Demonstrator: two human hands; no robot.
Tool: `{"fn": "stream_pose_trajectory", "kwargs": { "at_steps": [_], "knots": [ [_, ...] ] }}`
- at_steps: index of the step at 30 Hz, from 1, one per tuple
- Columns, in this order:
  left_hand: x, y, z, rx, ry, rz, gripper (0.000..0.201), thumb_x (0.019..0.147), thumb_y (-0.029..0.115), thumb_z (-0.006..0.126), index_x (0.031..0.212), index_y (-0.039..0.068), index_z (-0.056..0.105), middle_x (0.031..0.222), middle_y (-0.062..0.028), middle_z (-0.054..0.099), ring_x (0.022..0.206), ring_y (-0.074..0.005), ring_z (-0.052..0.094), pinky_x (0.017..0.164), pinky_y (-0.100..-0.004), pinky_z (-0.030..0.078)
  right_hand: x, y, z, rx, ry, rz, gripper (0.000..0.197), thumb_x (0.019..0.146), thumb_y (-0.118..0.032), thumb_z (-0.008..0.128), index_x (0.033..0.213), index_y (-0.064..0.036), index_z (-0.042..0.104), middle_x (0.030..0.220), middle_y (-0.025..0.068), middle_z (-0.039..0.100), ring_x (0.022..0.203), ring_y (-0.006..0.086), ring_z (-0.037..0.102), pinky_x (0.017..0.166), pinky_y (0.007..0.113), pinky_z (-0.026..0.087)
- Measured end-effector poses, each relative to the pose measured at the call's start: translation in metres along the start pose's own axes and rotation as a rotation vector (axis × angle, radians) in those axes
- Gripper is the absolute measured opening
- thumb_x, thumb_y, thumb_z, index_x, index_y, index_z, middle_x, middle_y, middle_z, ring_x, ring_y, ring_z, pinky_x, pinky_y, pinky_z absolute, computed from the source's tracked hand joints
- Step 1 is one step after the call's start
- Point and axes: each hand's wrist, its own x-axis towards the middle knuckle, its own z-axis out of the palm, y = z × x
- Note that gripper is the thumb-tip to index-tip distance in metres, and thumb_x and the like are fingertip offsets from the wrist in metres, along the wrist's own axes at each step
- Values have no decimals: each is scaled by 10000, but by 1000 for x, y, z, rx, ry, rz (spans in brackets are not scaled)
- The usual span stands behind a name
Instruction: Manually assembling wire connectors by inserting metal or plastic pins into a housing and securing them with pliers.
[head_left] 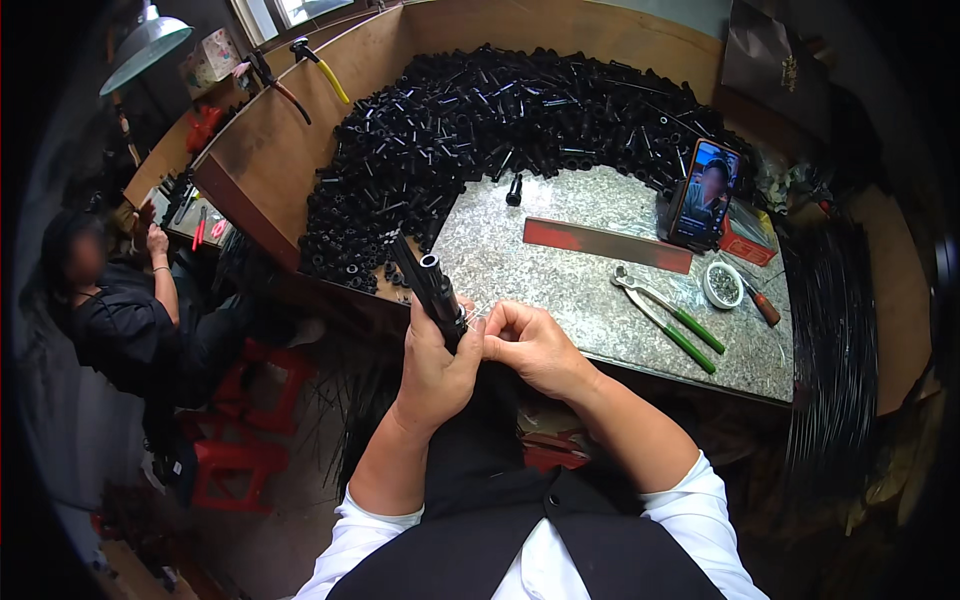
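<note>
My left hand [436,378] is closed round a bundle of thin black rods [418,278]. A black tube [431,264] with a pale ring at its open end stands up beside the rods. Close against it, my right hand [538,352] is in a pinch, its thumb and forefinger pressed together at some thin pale wires [476,314]. These wires splay out between both hands, next to the lower part of the bundle. Just where they attach is too small to tell. Both hands are held in front of the speckled tabletop's near edge.
Black tubular parts [520,110] are heaped behind the speckled tabletop [500,260]. On it lie a red-and-grey bar [607,245], green-handled pincers [668,317], a white bowl of small bits [723,285], a screwdriver [766,308] and a propped phone [706,195]. A person [125,320] sits at left.
</note>
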Motion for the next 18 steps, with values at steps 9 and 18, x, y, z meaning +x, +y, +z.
{"fn": "stream_pose_trajectory", "kwargs": {
  "at_steps": [9,18],
  "knots": [
    [-4,6,13,-51,-47,85,355,829,-42,576,1146,-10,420,1049,-121,557,900,-155,536,813,-287,436,-29,-17,1,-25,114,-57,216,840,-131,703,896,2,543,836,41,611,756,82,582,670,230,489],
    [0,-24,14,-594,-51,-170,120,833,14,641,939,24,586,1083,-125,590,761,-119,576,720,-266,471,-98,-77,-92,-1191,321,-220,268,779,-126,722,952,-1,561,934,128,574,848,275,602,721,337,496]
  ]
}}
